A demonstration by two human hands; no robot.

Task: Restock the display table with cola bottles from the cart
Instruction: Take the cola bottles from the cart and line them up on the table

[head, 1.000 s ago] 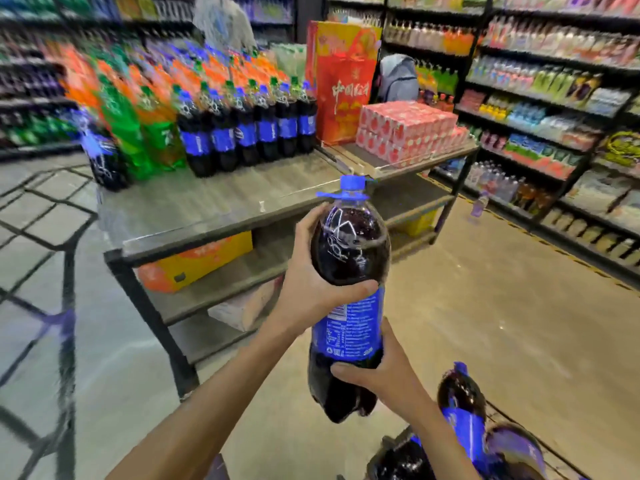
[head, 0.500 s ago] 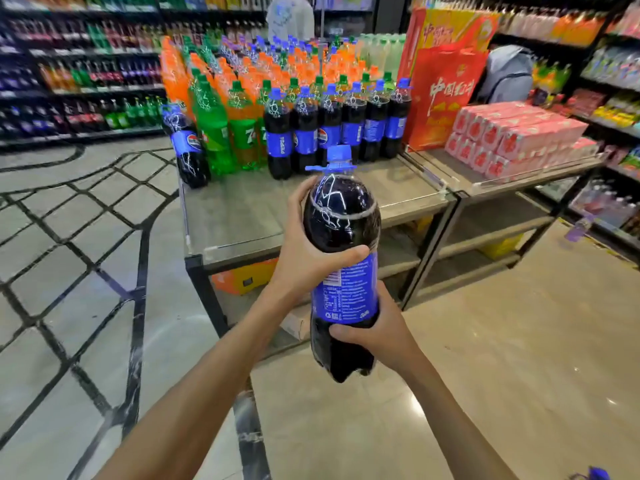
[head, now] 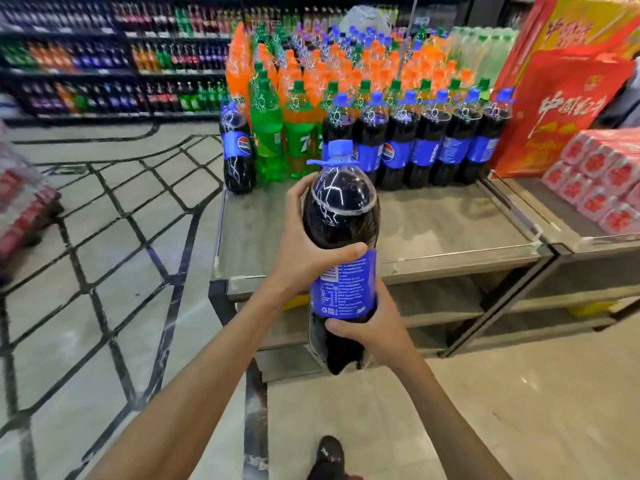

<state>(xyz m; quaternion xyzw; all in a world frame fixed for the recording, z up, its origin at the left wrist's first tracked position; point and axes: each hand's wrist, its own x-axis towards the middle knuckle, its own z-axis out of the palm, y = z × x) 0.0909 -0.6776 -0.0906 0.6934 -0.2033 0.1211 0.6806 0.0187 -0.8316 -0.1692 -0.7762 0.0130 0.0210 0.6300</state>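
Observation:
I hold a large cola bottle (head: 341, 216) upright in front of me, dark with a blue cap and blue label. My left hand (head: 304, 244) wraps its upper body from the left. My right hand (head: 374, 327) grips it low, under the label. The bottle hangs over the near edge of the grey display table (head: 443, 223). At the table's back stands a row of cola bottles (head: 426, 140), and one lone cola bottle (head: 238, 150) stands at the left back corner. The cart is out of view.
Green soda bottles (head: 268, 133) and orange ones (head: 311, 71) fill the table's rear. A red gift box (head: 561, 109) and pink cartons (head: 602, 181) sit on the adjoining table at right. Red packs (head: 20, 202) lie on the floor at left. My shoe (head: 329, 455) shows below.
I have walked closer to the display table with the bottle in both hands. The cart and its bottles have dropped out of view, and the table now fills the middle.

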